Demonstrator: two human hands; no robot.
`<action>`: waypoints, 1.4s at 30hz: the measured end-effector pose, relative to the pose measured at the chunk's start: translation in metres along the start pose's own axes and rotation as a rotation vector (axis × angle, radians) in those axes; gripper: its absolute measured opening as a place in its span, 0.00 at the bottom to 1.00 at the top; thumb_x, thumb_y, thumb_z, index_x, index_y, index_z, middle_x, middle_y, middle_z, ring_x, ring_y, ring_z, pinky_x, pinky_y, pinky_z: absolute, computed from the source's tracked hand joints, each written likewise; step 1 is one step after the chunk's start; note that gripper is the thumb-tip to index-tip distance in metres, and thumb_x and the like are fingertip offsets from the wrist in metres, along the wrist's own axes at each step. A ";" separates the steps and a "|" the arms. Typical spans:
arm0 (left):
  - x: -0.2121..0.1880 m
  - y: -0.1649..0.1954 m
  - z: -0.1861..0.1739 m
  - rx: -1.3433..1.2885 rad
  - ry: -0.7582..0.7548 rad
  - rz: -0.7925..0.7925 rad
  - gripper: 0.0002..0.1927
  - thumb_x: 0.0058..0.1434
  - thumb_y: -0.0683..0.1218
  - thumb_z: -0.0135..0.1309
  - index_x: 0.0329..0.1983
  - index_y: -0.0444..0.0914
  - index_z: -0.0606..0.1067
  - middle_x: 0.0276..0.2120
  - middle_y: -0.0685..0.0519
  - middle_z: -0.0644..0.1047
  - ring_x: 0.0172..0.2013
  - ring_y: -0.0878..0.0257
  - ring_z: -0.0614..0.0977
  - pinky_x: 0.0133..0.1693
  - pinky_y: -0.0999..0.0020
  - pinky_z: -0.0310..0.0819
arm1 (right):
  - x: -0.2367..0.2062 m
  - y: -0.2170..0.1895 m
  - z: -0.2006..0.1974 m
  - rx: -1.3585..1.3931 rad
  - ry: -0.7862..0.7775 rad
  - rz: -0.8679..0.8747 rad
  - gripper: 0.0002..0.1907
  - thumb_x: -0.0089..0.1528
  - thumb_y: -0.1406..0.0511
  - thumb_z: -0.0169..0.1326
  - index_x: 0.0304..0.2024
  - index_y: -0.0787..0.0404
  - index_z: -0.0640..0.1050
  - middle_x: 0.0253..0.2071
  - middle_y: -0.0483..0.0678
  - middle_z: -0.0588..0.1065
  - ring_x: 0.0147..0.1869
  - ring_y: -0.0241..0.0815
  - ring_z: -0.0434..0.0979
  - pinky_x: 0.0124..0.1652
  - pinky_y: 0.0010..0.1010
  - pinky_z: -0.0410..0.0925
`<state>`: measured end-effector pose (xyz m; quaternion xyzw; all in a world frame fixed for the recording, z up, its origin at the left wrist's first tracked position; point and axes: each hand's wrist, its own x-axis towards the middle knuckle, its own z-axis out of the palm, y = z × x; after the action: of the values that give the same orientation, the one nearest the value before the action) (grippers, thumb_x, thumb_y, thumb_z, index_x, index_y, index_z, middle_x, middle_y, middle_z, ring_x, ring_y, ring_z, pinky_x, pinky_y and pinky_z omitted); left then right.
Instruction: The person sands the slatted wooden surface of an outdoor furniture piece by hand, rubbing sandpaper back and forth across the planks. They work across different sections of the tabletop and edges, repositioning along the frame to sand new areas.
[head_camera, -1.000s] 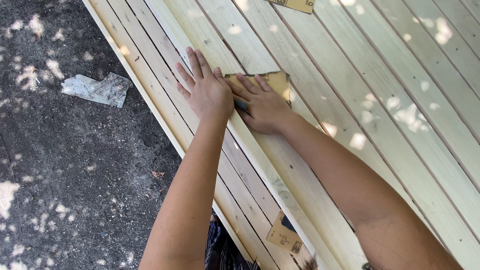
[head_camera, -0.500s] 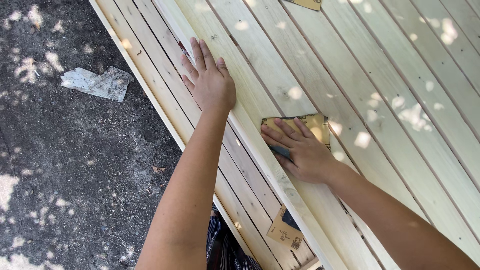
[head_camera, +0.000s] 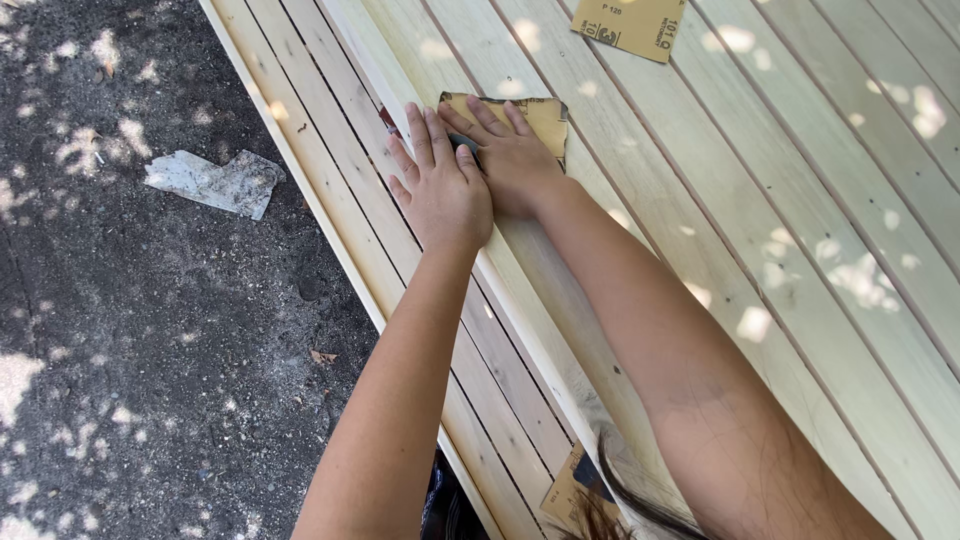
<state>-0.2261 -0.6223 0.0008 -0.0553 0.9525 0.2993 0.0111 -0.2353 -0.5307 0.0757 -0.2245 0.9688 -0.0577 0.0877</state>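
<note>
A tan printed sandpaper sheet (head_camera: 630, 25) lies at the top edge

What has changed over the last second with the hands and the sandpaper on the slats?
The right hand slid the sandpaper sheet down the pale wooden slats towards the person, then back up beside the left hand. The left hand stayed flat on the wood. The spare sandpaper sheet and the grey scrap on the ground did not move.
</note>
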 end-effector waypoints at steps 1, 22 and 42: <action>-0.001 0.000 -0.001 0.004 0.003 0.005 0.33 0.74 0.56 0.30 0.81 0.47 0.44 0.80 0.60 0.38 0.78 0.48 0.40 0.72 0.42 0.37 | -0.018 -0.001 0.004 0.008 -0.028 0.021 0.32 0.68 0.53 0.40 0.75 0.43 0.54 0.80 0.32 0.43 0.83 0.41 0.36 0.75 0.49 0.33; 0.008 0.003 -0.003 0.053 -0.025 0.014 0.34 0.74 0.58 0.29 0.81 0.45 0.44 0.79 0.59 0.39 0.77 0.48 0.38 0.72 0.40 0.32 | 0.025 -0.005 -0.018 -0.084 0.015 0.005 0.39 0.66 0.51 0.42 0.78 0.44 0.48 0.80 0.35 0.38 0.82 0.45 0.32 0.73 0.53 0.33; 0.013 0.003 -0.005 0.113 -0.059 0.059 0.37 0.73 0.60 0.29 0.79 0.39 0.44 0.79 0.53 0.39 0.76 0.47 0.35 0.71 0.41 0.29 | -0.003 0.018 0.017 -0.006 0.027 0.199 0.34 0.69 0.49 0.34 0.77 0.41 0.49 0.81 0.41 0.40 0.83 0.48 0.34 0.73 0.52 0.32</action>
<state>-0.2395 -0.6237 0.0056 -0.0179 0.9684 0.2466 0.0333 -0.2372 -0.5141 0.0570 -0.1264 0.9876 -0.0488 0.0792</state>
